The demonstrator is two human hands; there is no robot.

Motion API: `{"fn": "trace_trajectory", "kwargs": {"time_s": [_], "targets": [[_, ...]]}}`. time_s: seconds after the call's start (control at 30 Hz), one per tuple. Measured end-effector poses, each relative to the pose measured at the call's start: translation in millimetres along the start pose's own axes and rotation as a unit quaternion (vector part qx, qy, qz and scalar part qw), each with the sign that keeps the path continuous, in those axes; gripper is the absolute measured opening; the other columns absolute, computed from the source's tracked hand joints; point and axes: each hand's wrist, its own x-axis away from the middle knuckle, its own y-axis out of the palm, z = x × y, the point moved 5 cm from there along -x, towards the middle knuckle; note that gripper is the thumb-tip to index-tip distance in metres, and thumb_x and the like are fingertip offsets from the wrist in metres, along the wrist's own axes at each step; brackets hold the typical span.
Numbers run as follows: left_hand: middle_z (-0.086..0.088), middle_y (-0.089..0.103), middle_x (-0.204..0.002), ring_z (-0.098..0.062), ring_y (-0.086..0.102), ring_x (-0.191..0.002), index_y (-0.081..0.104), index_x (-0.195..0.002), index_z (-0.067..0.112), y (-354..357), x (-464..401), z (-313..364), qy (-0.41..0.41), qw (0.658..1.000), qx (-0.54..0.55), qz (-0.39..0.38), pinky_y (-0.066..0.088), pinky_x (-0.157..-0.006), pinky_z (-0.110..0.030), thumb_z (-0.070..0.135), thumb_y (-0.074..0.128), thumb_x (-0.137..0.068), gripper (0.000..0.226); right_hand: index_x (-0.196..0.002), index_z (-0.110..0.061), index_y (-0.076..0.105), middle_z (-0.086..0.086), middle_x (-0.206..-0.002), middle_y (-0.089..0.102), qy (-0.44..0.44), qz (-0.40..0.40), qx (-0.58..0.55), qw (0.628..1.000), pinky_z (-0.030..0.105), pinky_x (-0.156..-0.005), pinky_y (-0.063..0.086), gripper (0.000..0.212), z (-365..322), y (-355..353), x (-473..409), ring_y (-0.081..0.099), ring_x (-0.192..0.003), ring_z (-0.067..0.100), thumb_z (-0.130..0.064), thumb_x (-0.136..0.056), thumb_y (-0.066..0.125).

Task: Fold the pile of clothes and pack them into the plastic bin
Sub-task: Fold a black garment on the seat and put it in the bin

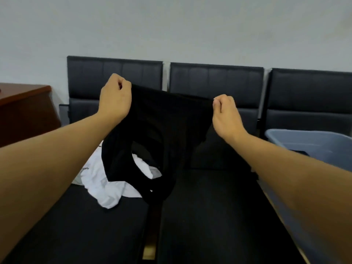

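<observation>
A black garment (167,126) hangs in the air in front of me, stretched between both hands. My left hand (115,98) pinches its upper left corner and my right hand (225,115) pinches its upper right corner. The cloth droops down to the seats, and a round opening shows in its lower part. Behind and below it a crumpled white garment (106,185) lies on the left black seat (76,225). The blue-grey plastic bin (323,141) stands at the right edge, with something dark inside it.
A row of black padded chairs (215,79) stands against a pale wall. A reddish wooden desk (26,109) is at the far left. A narrow gap (150,241) runs between the two near seats.
</observation>
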Motion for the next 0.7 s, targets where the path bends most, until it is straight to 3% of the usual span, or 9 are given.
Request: {"fn": "trace_trajectory", "kwargs": {"time_s": [0.1, 0.17, 0.23, 0.3, 0.4, 0.47, 0.53, 0.63, 0.7], "targets": [[0.001, 0.053, -0.086, -0.01, 0.048, -0.07, 0.05, -0.104, 0.012, 10.6, 7.8, 28.6, 0.006, 1.0, -0.024, 0.001, 0.037, -0.058, -0.023, 0.022, 0.039, -0.103, 0.015, -0.101, -0.014, 0.043, 0.005, -0.074, 0.051, -0.029, -0.028, 0.053, 0.998, 0.041, -0.062, 0.04, 0.03, -0.5, -50.7, 8.0, 0.044, -0.064, 0.022, -0.035, -0.111, 0.024], [-0.011, 0.056, -0.108, -0.023, 0.055, -0.097, 0.056, -0.109, 0.011, 15.5, 10.8, 45.0, 0.034, 0.997, -0.076, 0.003, 0.041, -0.074, -0.028, 0.022, 0.045, -0.102, 0.017, -0.102, -0.014, 0.044, 0.008, -0.075, 0.054, -0.055, -0.037, 0.075, 0.995, 0.041, -0.061, 0.039, 0.03, -4.0, -76.3, 13.5, 0.044, -0.064, 0.023, -0.035, -0.111, 0.024], [-0.016, 0.052, -0.121, -0.032, 0.05, -0.116, 0.062, -0.111, 0.014, 19.6, 13.3, 55.8, 0.031, 0.993, -0.114, -0.001, 0.041, -0.084, -0.033, 0.026, 0.051, -0.101, 0.019, -0.101, -0.015, 0.044, 0.011, -0.08, 0.057, -0.081, -0.038, 0.084, 0.992, 0.042, -0.064, 0.04, 0.028, -8.4, -95.4, 17.8, 0.046, -0.068, 0.022, -0.033, -0.111, 0.026], [-0.012, 0.062, -0.109, -0.029, 0.061, -0.101, 0.063, -0.107, 0.017, 24.6, 19.5, 62.0, 0.002, 0.996, -0.092, -0.02, 0.046, -0.078, -0.034, 0.026, 0.054, -0.1, 0.015, -0.101, -0.015, 0.045, 0.015, -0.084, 0.058, -0.084, -0.04, 0.087, 0.992, 0.046, -0.067, 0.043, 0.028, -10.9, -108.9, 22.1, 0.047, -0.07, 0.022, -0.034, -0.111, 0.026], [-0.016, 0.071, -0.092, -0.026, 0.07, -0.072, 0.055, -0.109, 0.012, 42.1, 36.1, 68.6, -0.085, 0.991, 0.057, -0.092, 0.058, -0.063, -0.034, 0.02, 0.047, -0.104, 0.012, -0.104, -0.016, 0.048, 0.016, -0.093, 0.062, -0.061, -0.049, 0.065, 0.995, 0.047, -0.075, 0.049, 0.029, -13.9, -120.8, 26.1, 0.055, -0.079, 0.032, -0.035, -0.111, 0.027], [-0.019, 0.072, -0.104, -0.026, 0.073, -0.087, 0.047, -0.109, 0.013, 59.5, 49.3, 74.2, -0.13, 0.969, 0.132, -0.16, 0.061, -0.071, -0.035, 0.019, 0.04, -0.107, 0.01, -0.108, -0.018, 0.051, 0.006, -0.098, 0.062, -0.033, -0.056, 0.044, 0.997, 0.033, -0.076, 0.048, 0.026, -16.9, -122.9, 26.3, 0.057, -0.088, 0.023, -0.034, -0.11, 0.031], [-0.015, 0.064, -0.125, -0.024, 0.066, -0.109, 0.045, -0.112, 0.018, 73.8, 65.8, 81.2, -0.157, 0.948, 0.173, -0.216, 0.059, -0.083, -0.039, 0.02, 0.046, -0.106, 0.007, -0.112, -0.015, 0.055, -0.001, -0.103, 0.059, -0.005, -0.057, 0.017, 0.998, 0.026, -0.074, 0.041, 0.027, -21.0, -121.7, 25.7, 0.054, -0.092, 0.013, -0.032, -0.11, 0.034], [-0.002, 0.056, -0.134, -0.02, 0.052, -0.124, 0.041, -0.132, 0.028, 94.0, 102.2, 89.1, -0.201, 0.885, 0.248, -0.338, 0.052, -0.099, -0.047, 0.029, 0.069, -0.093, 0.048, -0.109, -0.003, 0.058, 0.004, -0.099, 0.056, 0.057, -0.064, -0.041, 0.995, 0.029, -0.074, 0.039, 0.037, -16.0, -112.4, 24.1, 0.05, -0.086, 0.013, -0.031, -0.11, 0.034], [0.001, 0.061, -0.127, -0.017, 0.057, -0.121, 0.042, -0.137, 0.032, 102.2, 129.5, 97.8, -0.186, 0.846, 0.269, -0.42, 0.053, -0.099, -0.047, 0.032, 0.081, -0.079, 0.069, -0.09, -0.006, 0.054, 0.007, -0.086, 0.05, 0.099, -0.072, -0.083, 0.989, 0.031, -0.07, 0.037, 0.038, -9.9, -103.7, 26.2, 0.045, -0.079, 0.018, -0.032, -0.11, 0.035]]}}
